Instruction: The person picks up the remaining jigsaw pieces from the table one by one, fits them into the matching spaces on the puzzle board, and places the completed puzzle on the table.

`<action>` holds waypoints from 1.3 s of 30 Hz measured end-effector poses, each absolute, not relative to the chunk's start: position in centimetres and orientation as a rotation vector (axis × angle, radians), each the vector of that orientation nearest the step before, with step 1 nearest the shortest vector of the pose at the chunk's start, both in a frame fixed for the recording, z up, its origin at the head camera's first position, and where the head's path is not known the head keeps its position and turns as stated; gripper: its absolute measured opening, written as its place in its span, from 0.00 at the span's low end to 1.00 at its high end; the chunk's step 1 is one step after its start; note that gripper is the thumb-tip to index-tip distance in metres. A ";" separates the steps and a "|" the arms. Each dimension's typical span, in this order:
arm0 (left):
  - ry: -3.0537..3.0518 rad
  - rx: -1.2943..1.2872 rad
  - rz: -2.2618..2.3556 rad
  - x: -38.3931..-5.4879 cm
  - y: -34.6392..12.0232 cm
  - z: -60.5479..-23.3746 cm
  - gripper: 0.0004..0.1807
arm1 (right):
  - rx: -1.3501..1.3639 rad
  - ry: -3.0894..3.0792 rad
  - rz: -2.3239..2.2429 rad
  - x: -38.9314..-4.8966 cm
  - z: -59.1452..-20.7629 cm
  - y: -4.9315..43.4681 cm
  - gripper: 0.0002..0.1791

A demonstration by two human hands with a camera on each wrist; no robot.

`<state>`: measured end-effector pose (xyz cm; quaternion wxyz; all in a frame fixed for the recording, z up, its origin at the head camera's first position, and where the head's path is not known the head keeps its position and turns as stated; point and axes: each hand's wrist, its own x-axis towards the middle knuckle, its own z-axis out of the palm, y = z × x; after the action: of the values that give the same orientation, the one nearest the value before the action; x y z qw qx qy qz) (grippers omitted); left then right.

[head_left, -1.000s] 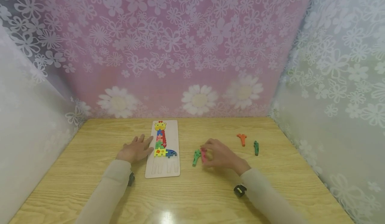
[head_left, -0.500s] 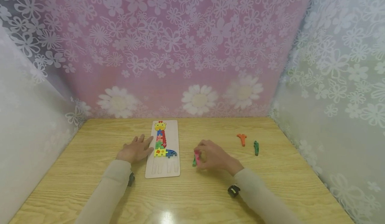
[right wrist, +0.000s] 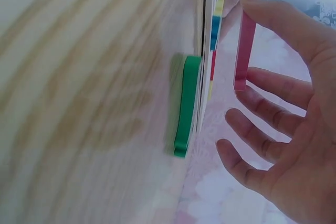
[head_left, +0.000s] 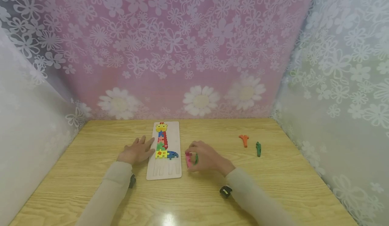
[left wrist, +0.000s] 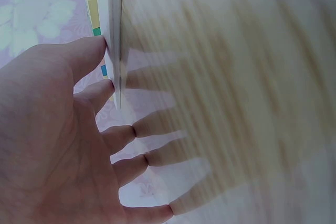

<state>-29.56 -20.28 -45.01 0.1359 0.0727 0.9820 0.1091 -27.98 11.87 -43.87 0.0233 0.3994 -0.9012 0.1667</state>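
Note:
My right hand (head_left: 208, 157) pinches a pink puzzle piece (right wrist: 244, 51) between thumb and fingers, raised above the table just right of the wooden puzzle board (head_left: 174, 136). Under that hand a green puzzle piece (right wrist: 188, 106) lies on the table, partly hidden in the head view. My left hand (head_left: 135, 152) has its fingers spread on the table, with thumb and index finger at the board's left edge. On the board, colourful pieces form a giraffe (head_left: 161, 145) with a yellow head, a neck and a body. Pale leg-shaped recesses (head_left: 166, 168) show below the body.
Farther right on the wooden table (head_left: 212, 199) lie an orange puzzle piece (head_left: 244, 140) and a dark green one (head_left: 258, 149). A flowered pink curtain (head_left: 188, 50) hangs behind the table, with pale flowered curtains at both sides.
My right hand has carried the pink piece left, lifting it over the green piece towards the board. My left hand has stayed still.

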 end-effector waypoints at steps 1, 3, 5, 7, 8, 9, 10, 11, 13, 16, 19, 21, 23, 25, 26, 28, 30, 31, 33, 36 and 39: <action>2.845 0.212 0.315 -29.6 -20.3 -45.0 0.37 | 1.239 -2.792 0.510 -28.0 -43.9 11.6 0.33; 2.846 0.212 0.321 -29.6 -20.3 -45.1 0.37 | 1.244 -2.799 0.489 -28.1 -44.0 11.0 0.33; 2.849 0.218 0.319 -29.5 -20.3 -45.1 0.37 | 1.259 -2.799 0.469 -28.1 -44.0 10.4 0.33; 2.849 0.221 0.322 -29.5 -20.4 -45.2 0.37 | 1.270 -2.806 0.451 -28.0 -44.0 9.8 0.33; 2.850 0.223 0.322 -29.5 -20.4 -45.2 0.37 | 1.272 -2.810 0.440 -27.9 -44.0 9.5 0.33; 2.851 0.225 0.325 -29.5 -20.4 -45.2 0.37 | 1.268 -2.818 0.430 -27.8 -44.0 9.2 0.34; 2.852 0.227 0.322 -29.4 -20.4 -45.2 0.37 | 1.264 -2.824 0.426 -27.8 -44.0 8.8 0.33; 2.852 0.229 0.325 -29.4 -20.4 -45.2 0.37 | 1.255 -2.834 0.413 -27.7 -44.1 8.5 0.33; 2.852 0.229 0.329 -29.3 -20.5 -45.2 0.37 | 1.241 -2.843 0.410 -27.6 -44.1 7.8 0.33; 2.851 0.229 0.337 -29.2 -20.5 -45.1 0.37 | 1.237 -2.836 0.373 -27.6 -44.2 6.7 0.33; 2.850 0.230 0.340 -29.1 -20.5 -44.9 0.36 | 1.238 -2.832 0.322 -27.5 -44.2 5.6 0.33; 2.848 0.231 0.336 -29.1 -20.5 -44.9 0.36 | 1.240 -2.833 0.278 -27.4 -44.2 4.8 0.34; 2.846 0.231 0.334 -29.1 -20.4 -44.9 0.36 | 1.236 -2.838 0.237 -27.3 -44.1 4.1 0.34; 2.843 0.229 0.329 -29.2 -20.4 -45.0 0.36 | 1.237 -2.845 0.207 -27.2 -43.9 3.5 0.34; 2.843 0.229 0.326 -29.3 -20.4 -45.0 0.36 | 1.230 -2.855 0.206 -27.1 -43.8 3.2 0.34; 2.846 0.229 0.318 -29.3 -20.4 -45.1 0.36 | 1.216 -2.874 0.190 -27.1 -44.0 2.6 0.34; 2.848 0.230 0.311 -29.4 -20.4 -45.1 0.36 | 1.205 -2.892 0.188 -27.0 -44.1 2.2 0.34; 2.850 0.232 0.307 -29.4 -20.3 -45.1 0.36 | 1.199 -2.899 0.190 -26.9 -44.1 1.9 0.34; 2.853 0.235 0.302 -29.4 -20.3 -45.0 0.36 | 1.188 -2.901 0.181 -27.0 -44.3 1.6 0.34; 2.854 0.240 0.301 -29.4 -20.2 -44.9 0.36 | 1.190 -2.887 0.186 -26.8 -44.2 1.1 0.33; 2.853 0.244 0.298 -29.5 -20.3 -45.0 0.37 | 1.187 -2.877 0.178 -26.6 -44.1 0.7 0.32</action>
<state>-29.45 -20.27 -44.96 0.1311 0.0839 0.9825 0.1028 -26.62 0.71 -44.12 0.0124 0.3807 -0.9229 0.0570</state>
